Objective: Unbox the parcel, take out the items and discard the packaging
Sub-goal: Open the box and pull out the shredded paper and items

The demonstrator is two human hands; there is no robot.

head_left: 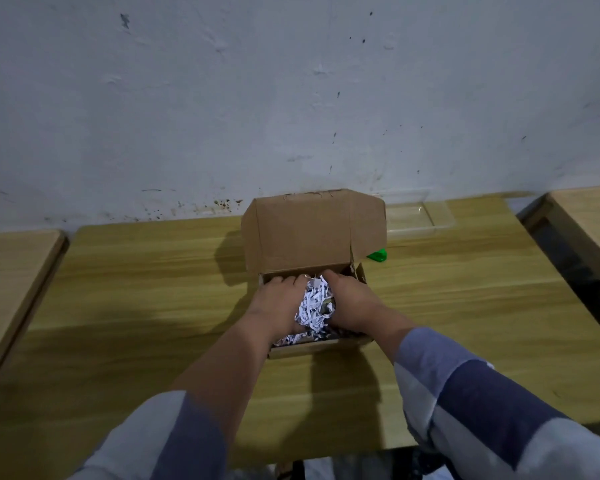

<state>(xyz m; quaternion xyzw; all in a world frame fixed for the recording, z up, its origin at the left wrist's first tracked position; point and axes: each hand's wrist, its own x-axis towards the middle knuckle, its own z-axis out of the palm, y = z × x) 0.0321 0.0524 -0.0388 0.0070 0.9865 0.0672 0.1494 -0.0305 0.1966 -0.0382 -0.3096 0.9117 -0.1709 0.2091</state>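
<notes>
A small brown cardboard box [312, 233] stands in the middle of the wooden table, its lid flipped up toward the wall. White shredded paper [315, 303] fills the inside. My left hand [278, 303] and my right hand [352, 303] are both inside the box, cupped around a bunch of the shreds from either side. Anything under the paper is hidden.
A clear plastic tray [420, 216] lies at the back right against the wall. A green object [378, 255] peeks out behind the box's right side. Two other wooden tables stand close by, one at the left [11, 271] and one at the right [589, 220]. The wall is just beyond.
</notes>
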